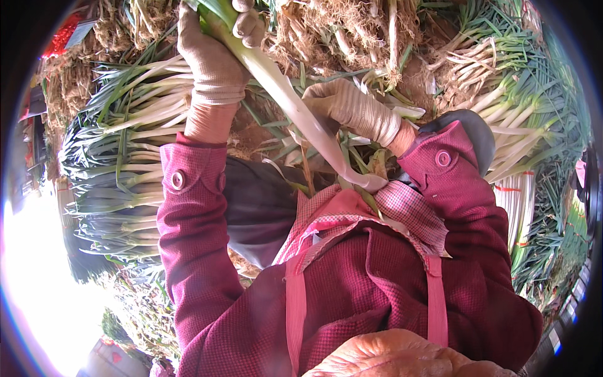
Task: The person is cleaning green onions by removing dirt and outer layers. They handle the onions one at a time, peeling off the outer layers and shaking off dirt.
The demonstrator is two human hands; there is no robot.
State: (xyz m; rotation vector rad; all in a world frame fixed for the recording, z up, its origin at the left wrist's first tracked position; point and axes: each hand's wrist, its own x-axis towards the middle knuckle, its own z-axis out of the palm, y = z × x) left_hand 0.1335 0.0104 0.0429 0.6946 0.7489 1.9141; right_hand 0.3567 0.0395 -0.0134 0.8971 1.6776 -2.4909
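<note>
My left hand (214, 56), in a pale knitted work glove, is wrapped around the green upper part of a thick long green onion (292, 103). Its white shank slants down to the right, and the lower end rests against the checked apron (412, 209) at my lap. My right hand (351, 106), gloved the same way, is curled close beside the middle of the shank. Its fingertips are turned away and partly hidden, so whether they pinch anything is unclear. Loose leaves and peeled skins (278, 146) lie beneath both hands.
A row of cleaned green onions (146, 141) lies on the left. Unpeeled onions with dry, soil-covered roots (339, 33) are heaped ahead. More onions (518, 108) spread along the right, near a banded white bundle (513, 202). My dark-trousered leg (259, 202) is bent below my hands.
</note>
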